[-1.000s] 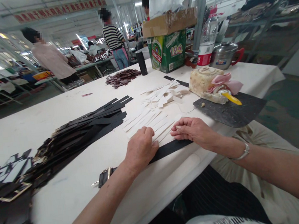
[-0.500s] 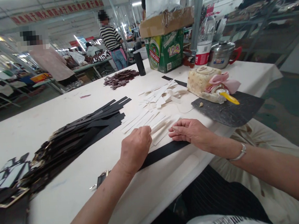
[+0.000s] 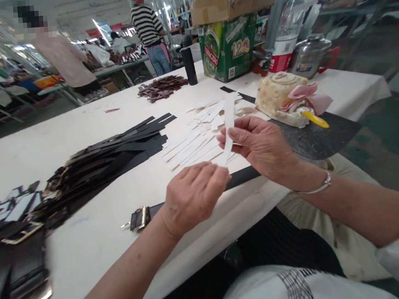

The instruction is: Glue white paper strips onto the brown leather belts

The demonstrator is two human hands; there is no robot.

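Between both hands a narrow white strip (image 3: 229,115) is held up at a slant. My right hand (image 3: 259,144) pinches it near its middle, thumb in front. The fingers of my left hand (image 3: 197,191) are closed at its lower end, their tips partly hidden. Under the hands lies a black belt (image 3: 245,176) along the table edge, its gold-coloured buckle (image 3: 141,218) left of my left wrist. Just beyond the hands several more white strips (image 3: 188,145) are spread out, with a loose heap of white pieces (image 3: 207,116) behind them.
Black belts (image 3: 116,151) are piled at left on the white table (image 3: 98,231). Brown pieces (image 3: 162,88), a black cylinder (image 3: 189,66) and a green carton (image 3: 229,50) stand farther back. At right are a foam-like block (image 3: 276,97), a yellow-handled tool (image 3: 315,119), a bottle (image 3: 283,50) and a metal pot (image 3: 311,55).
A white strip has been lifted from the table and now stands between my hands. My right hand has risen and closed on it; my left hand has shifted right. The view has tilted down.
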